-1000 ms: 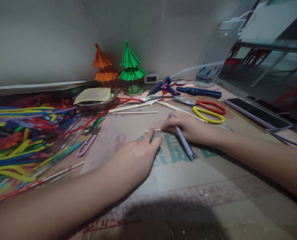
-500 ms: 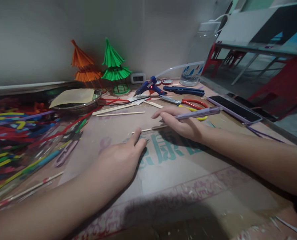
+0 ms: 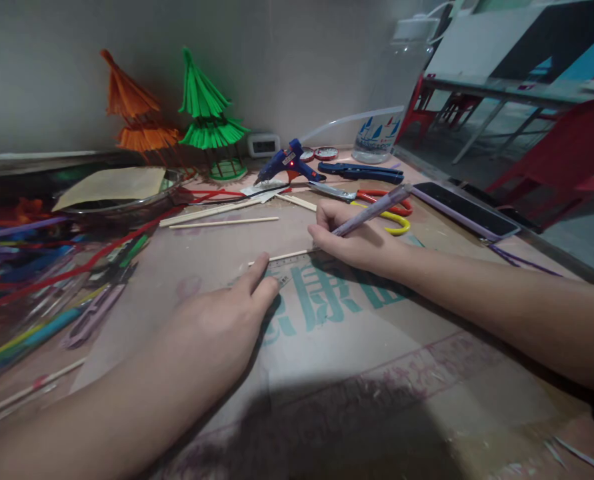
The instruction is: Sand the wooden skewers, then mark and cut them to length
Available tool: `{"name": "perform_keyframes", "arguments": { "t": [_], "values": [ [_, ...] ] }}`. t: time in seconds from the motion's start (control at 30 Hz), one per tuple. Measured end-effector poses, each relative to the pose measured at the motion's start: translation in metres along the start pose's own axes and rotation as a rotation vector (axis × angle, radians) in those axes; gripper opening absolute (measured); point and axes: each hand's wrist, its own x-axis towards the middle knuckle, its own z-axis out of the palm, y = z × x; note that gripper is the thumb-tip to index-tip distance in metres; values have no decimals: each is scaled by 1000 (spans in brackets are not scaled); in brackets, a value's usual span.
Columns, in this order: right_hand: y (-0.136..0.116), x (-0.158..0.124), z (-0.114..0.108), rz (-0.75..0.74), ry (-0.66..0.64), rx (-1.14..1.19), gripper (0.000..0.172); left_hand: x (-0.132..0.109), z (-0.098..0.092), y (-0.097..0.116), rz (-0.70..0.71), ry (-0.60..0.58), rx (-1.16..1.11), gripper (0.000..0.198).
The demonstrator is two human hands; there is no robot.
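My left hand (image 3: 217, 320) lies on the cardboard sheet (image 3: 357, 347), its fingertips pressing a clear ruler (image 3: 271, 272) and the near end of a thin wooden stick (image 3: 281, 257). My right hand (image 3: 357, 240) is closed around a purple pen (image 3: 377, 208), gripped in a writing hold with the tip down at the far end of the same stick. The pen's back end points up and to the right.
Red-and-yellow scissors (image 3: 384, 200), a blue glue gun (image 3: 287, 163), blue pliers (image 3: 361, 172) and a phone (image 3: 464, 210) lie behind my right hand. Orange (image 3: 134, 110) and green (image 3: 207, 110) paper pagodas stand by the wall. Coloured sticks (image 3: 21, 267) pile at the left beside a metal bowl (image 3: 121, 200).
My right hand has turned the pen from lying flat across the fingers into a writing grip with its tip at the stick. The view has shifted right. My left hand stays on the ruler.
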Motion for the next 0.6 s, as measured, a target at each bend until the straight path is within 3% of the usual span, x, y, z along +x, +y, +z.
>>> {"name": "perform_keyframes", "arguments": {
  "t": [0.17,0.6],
  "values": [
    [1,0,0,-35,-33,-12,24,-1,-7,4,-19,-66,50,60],
    [3,0,0,-66,-79,-40,24,-1,-7,4,-19,-43,18,58]
  ]
}}
